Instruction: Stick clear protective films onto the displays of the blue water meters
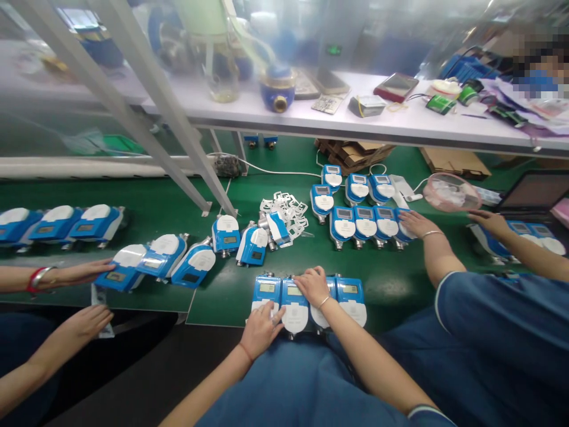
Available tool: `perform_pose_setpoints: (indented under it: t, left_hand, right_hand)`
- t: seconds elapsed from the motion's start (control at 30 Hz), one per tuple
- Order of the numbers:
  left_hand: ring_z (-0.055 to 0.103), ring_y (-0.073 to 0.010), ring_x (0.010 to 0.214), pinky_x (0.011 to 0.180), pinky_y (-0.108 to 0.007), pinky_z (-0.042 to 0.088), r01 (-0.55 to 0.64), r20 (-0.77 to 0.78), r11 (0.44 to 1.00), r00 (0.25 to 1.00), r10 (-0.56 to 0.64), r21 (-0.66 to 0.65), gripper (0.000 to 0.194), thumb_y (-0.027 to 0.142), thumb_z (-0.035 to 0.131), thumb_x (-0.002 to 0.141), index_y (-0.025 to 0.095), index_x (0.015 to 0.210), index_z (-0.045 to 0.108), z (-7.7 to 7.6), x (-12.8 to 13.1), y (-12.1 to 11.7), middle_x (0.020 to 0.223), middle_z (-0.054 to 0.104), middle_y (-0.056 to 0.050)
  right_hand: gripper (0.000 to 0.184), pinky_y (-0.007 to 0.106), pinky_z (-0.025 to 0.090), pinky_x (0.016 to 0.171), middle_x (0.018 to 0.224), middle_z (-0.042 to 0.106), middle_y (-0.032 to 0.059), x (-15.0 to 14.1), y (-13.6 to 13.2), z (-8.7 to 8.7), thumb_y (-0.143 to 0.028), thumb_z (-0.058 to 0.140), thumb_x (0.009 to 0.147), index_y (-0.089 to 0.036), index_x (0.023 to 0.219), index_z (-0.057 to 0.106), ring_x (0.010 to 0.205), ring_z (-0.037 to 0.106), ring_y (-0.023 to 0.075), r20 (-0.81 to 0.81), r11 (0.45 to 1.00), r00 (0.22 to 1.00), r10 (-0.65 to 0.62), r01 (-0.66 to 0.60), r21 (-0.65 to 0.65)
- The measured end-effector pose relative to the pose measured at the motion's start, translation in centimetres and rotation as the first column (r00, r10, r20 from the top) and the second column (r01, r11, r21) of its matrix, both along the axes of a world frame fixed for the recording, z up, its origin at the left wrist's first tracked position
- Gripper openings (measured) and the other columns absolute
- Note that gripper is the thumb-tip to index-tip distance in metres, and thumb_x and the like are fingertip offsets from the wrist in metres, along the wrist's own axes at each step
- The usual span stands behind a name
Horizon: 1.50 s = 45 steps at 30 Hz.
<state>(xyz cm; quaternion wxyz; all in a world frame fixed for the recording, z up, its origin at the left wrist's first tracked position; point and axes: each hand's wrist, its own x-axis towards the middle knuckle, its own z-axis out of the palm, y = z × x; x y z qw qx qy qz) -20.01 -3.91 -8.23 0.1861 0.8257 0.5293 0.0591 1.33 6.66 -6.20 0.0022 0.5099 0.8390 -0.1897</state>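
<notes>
Blue meters; L hand, R hand atop

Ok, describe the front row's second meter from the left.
The blue digital meter looks plastic, with a grey display, a rounded white cover and a metal fitting at its near end. It lies face up on the green bench. The right hand overlaps its upper right corner; the left hand reaches its left edge.

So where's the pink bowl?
In the head view, the pink bowl is on the right, on the green table, left of the laptop.
</notes>
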Motion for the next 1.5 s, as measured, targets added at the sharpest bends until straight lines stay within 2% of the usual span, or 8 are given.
perform_pose_setpoints:
  t: [0.3, 0.53, 0.77, 1.0, 1.1, 1.2, 1.33, 1.5]
  left_hand:
    - [0.058, -0.0211, 0.092, 0.077, -0.039, 0.049, 0.055, -0.048, 0.998, 0.997, -0.056, -0.016, 0.042, 0.032, 0.055, 0.091, 0.021, 0.131, 0.047, -0.1, 0.1, -0.1, 0.107, 0.057, -0.007]
    - [0.060, -0.0199, 0.092, 0.076, -0.039, 0.053, 0.087, -0.088, 0.996, 0.992, -0.090, -0.034, 0.032, 0.027, 0.056, 0.091, 0.018, 0.122, 0.053, 0.3, 0.2, 0.2, 0.106, 0.060, -0.006]
    - [0.061, -0.0202, 0.093, 0.077, -0.040, 0.054, 0.093, -0.113, 0.993, 0.989, -0.100, -0.071, 0.035, 0.028, 0.057, 0.091, 0.018, 0.124, 0.052, 0.8, 0.4, 0.4, 0.109, 0.060, -0.006]
    - [0.060, -0.0220, 0.099, 0.080, -0.041, 0.053, 0.103, -0.135, 0.991, 0.984, -0.115, -0.088, 0.037, 0.029, 0.057, 0.090, 0.018, 0.126, 0.050, 1.4, 0.6, 0.5, 0.116, 0.058, -0.008]
    - [0.060, -0.0220, 0.098, 0.080, -0.042, 0.053, 0.101, -0.154, 0.990, 0.981, -0.115, -0.098, 0.038, 0.029, 0.057, 0.090, 0.019, 0.126, 0.050, 1.7, 0.5, 0.5, 0.114, 0.058, -0.007]
    - [0.059, -0.0219, 0.097, 0.079, -0.041, 0.052, 0.110, -0.170, 0.989, 0.977, -0.127, -0.102, 0.040, 0.028, 0.057, 0.090, 0.020, 0.128, 0.048, 1.8, 0.2, 0.6, 0.111, 0.057, -0.007]
    - [0.058, -0.0217, 0.095, 0.078, -0.039, 0.051, 0.144, -0.194, 0.987, 0.968, -0.157, -0.075, 0.046, 0.023, 0.056, 0.089, 0.022, 0.134, 0.043, 1.8, 0.0, 0.6, 0.110, 0.056, -0.006]
    - [0.056, -0.0232, 0.093, 0.075, -0.036, 0.048, 0.204, -0.192, 0.979, 0.960, -0.204, -0.020, 0.055, 0.009, 0.048, 0.087, 0.021, 0.139, 0.041, 1.1, 0.0, 0.4, 0.103, 0.058, -0.009]
  right_hand:
    - [0.028, 0.053, 0.034, 0.104, 0.107, 0.066, 0.0063, -1.3, 0.2, -0.8, -0.044, 0.057, 0.091, -0.018, 0.097, 0.066, 0.112, 0.056, 0.0243, -0.098, 0.987, 0.982, -0.161, 0.158, -0.041]
    - [0.027, 0.050, 0.041, 0.100, 0.129, 0.056, 0.0087, -2.1, -0.7, -0.7, -0.036, 0.055, 0.093, -0.020, 0.114, 0.061, 0.117, 0.053, 0.0249, -0.380, 0.946, 0.870, -0.314, 0.252, -0.204]
    - [0.031, 0.039, 0.055, 0.078, 0.114, 0.061, 0.0077, -9.6, 0.6, -2.7, -0.034, 0.058, 0.092, -0.016, 0.118, 0.057, 0.094, 0.064, 0.0200, -0.525, 0.765, 0.658, -0.540, 0.123, -0.632]
    - [0.030, 0.039, 0.055, 0.078, 0.113, 0.062, 0.0075, -10.4, -1.1, -2.4, -0.034, 0.057, 0.093, -0.016, 0.117, 0.057, 0.093, 0.064, 0.0196, -0.420, 0.541, 0.542, -0.728, 0.078, -0.837]
    - [0.031, 0.040, 0.055, 0.079, 0.114, 0.061, 0.0077, -12.2, 0.0, -1.7, -0.034, 0.058, 0.092, -0.016, 0.117, 0.057, 0.094, 0.063, 0.0201, -0.407, 0.502, 0.500, -0.764, 0.065, -0.863]
    - [0.029, 0.042, 0.053, 0.085, 0.121, 0.059, 0.0083, -14.2, 3.0, -0.7, -0.032, 0.057, 0.093, -0.018, 0.118, 0.058, 0.101, 0.061, 0.0212, -0.451, 0.525, 0.416, -0.790, 0.078, -0.847]
    - [0.031, 0.043, 0.053, 0.085, 0.123, 0.058, 0.0086, -11.7, 3.7, 0.8, -0.032, 0.058, 0.092, -0.018, 0.120, 0.057, 0.102, 0.061, 0.0217, -0.448, 0.495, 0.275, -0.851, 0.130, -0.859]
    - [0.031, 0.038, 0.055, 0.075, 0.109, 0.063, 0.0070, -4.1, -0.9, 1.3, -0.037, 0.056, 0.093, -0.015, 0.114, 0.058, 0.089, 0.064, 0.0185, -0.253, 0.279, 0.167, -0.953, 0.152, -0.948]
